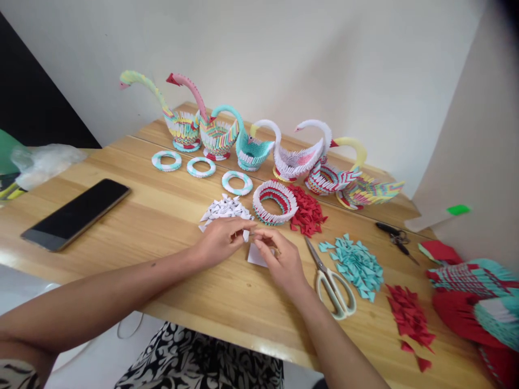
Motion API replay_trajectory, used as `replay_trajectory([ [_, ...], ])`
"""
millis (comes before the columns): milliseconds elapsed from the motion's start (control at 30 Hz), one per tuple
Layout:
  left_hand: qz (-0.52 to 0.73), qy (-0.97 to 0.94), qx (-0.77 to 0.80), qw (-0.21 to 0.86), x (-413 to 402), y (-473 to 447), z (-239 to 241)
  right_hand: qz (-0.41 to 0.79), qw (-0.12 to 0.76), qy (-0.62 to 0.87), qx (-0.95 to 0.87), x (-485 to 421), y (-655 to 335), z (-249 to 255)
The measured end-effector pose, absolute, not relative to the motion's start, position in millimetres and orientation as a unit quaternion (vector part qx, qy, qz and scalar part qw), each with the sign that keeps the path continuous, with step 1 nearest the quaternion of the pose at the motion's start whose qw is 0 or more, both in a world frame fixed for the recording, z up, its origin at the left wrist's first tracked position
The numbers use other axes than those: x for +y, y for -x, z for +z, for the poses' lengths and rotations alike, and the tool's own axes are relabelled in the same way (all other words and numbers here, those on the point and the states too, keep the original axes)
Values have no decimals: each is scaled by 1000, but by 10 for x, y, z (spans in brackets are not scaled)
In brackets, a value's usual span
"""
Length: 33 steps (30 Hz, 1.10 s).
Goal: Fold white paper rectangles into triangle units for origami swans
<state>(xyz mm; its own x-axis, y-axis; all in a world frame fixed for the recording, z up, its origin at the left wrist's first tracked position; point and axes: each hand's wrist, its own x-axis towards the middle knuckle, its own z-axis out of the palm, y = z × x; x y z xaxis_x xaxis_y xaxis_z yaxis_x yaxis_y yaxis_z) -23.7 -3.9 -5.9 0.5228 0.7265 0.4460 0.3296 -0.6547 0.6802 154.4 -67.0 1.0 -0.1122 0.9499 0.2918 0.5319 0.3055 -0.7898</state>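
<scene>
A small white folded paper piece (246, 235) is between the fingertips of my two hands, just above the wooden table. My left hand (219, 242) pinches it from the left. From the right, the thumb and fingers of my right hand (280, 256) are closed at its edge, partly hiding it. Under my right hand lies a flat white paper slip (256, 256). Just behind my left hand is a pile of white folded paper pieces (227, 208). Beyond my right hand stands a round ring of white, red and teal pieces (273, 217).
Several paper swans (298, 162) line the back near the wall, with teal-and-white rings (237, 183) before them. Scissors (332, 286), red pieces (308, 213) and teal pieces (359, 265) lie to the right. A phone (77, 213) is at left; black-handled snips (395, 237) lie far right.
</scene>
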Motion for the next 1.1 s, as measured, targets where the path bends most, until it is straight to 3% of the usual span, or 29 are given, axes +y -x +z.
replay_trajectory([
  [533, 332, -851, 278, 295, -96, 226, -36, 246, 357, 478, -764, -666, -1520, 16],
  [900, 305, -778, 264, 481, -88, 206, -29, 273, 354, 511, -734, -674, -1578, 60],
  [1100, 320, -764, 289, 481, -71, 213, -28, 261, 385, 514, -721, -657, -1585, 53],
])
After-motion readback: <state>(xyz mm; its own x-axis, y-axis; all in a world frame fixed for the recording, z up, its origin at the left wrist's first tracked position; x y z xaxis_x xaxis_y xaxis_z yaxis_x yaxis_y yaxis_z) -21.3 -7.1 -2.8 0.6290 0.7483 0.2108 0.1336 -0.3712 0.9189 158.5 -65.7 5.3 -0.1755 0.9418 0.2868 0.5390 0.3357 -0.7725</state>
